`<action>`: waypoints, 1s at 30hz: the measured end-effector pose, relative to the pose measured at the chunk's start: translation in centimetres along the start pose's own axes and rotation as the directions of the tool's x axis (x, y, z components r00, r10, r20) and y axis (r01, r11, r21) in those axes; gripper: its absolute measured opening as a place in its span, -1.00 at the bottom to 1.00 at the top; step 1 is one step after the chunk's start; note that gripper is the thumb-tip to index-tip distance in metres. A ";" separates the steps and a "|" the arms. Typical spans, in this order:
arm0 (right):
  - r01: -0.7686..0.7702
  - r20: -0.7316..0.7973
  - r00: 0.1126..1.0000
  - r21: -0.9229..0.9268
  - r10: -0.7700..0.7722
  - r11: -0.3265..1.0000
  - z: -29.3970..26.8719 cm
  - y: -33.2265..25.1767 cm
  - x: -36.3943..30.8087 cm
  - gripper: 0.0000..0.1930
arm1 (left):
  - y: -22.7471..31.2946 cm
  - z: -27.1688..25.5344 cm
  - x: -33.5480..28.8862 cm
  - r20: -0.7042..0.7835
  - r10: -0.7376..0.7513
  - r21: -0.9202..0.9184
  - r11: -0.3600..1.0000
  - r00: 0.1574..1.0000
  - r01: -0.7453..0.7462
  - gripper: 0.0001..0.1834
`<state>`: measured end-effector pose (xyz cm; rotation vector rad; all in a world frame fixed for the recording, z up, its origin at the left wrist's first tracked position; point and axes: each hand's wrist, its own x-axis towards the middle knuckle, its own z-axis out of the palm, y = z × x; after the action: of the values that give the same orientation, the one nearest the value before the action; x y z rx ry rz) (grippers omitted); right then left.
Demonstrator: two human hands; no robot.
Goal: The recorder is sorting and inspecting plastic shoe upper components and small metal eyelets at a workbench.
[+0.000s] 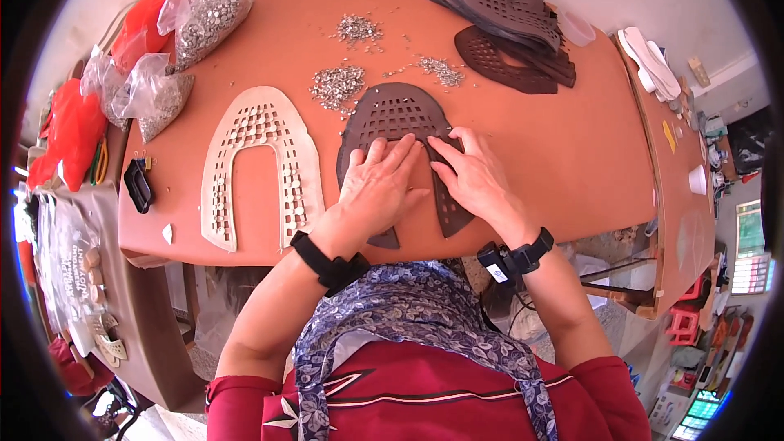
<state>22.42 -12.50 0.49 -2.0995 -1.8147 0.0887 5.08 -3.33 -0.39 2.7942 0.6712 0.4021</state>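
Note:
Under both hands lies a dark brown, U-shaped shoe upper with rows of punched square holes. My left hand rests flat over its middle, fingers stretched out toward the curved top. On the right leg of the upper, my right hand presses with extended fingertips. Neither hand visibly grips anything; the palms hide part of the piece. Just left of it lies a beige upper of the same shape, with its open ends toward me. Beyond the dark upper are loose piles of small silvery metal fittings, too small to name exactly.
Clear bags of metal fittings stand at the far left beside red bags. A small black container sits near the left edge. Stacked dark uppers occupy the far right; white insoles lie beyond the right edge.

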 end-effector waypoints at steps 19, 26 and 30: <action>-0.088 -0.042 0.994 0.214 0.099 0.973 0.9 2.1 3.2 -0.73 | 4.5 -15.8 -4.4 -0.486 0.364 -0.519 0.611 0.794 -0.598 -0.77; -0.140 -0.072 0.986 0.149 0.152 0.979 0.7 2.4 2.2 -0.75 | 6.3 -23.1 -7.0 -0.358 0.241 -0.680 0.595 0.902 -0.429 -0.83; -0.075 -0.114 0.990 0.068 0.082 0.995 1.4 2.4 2.4 -0.74 | 8.1 -23.7 -8.5 -0.314 0.124 -0.746 0.581 0.941 -0.325 -0.90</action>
<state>24.69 -10.11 -1.09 -2.0866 -1.6413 0.0428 -6.42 -10.40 22.35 1.9595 0.0827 0.8462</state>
